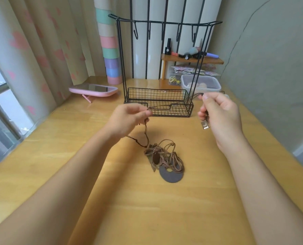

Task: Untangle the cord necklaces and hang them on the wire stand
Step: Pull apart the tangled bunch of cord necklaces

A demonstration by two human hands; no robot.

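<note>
A black wire stand [158, 101] with a basket base and a top bar of several hooks [165, 23] stands at the middle back of the wooden table [147, 209]. My left hand [129, 119] pinches a dark brown cord [146, 133] in front of the basket. That cord trails down to a tangled pile of brown cord necklaces [165, 156] with a dark round pendant [172, 175]. My right hand [219, 114] grips the same cord's other end, and a small metal pendant [205, 124] hangs below its fingers. The cord stretches between both hands across the basket front.
A pink tablet-like mirror [93, 90] lies at the back left. A clear lidded box [201, 84] and a small wooden shelf [191, 60] with cosmetics stand behind the stand on the right. Curtains and a window close the left side, and a wall the right.
</note>
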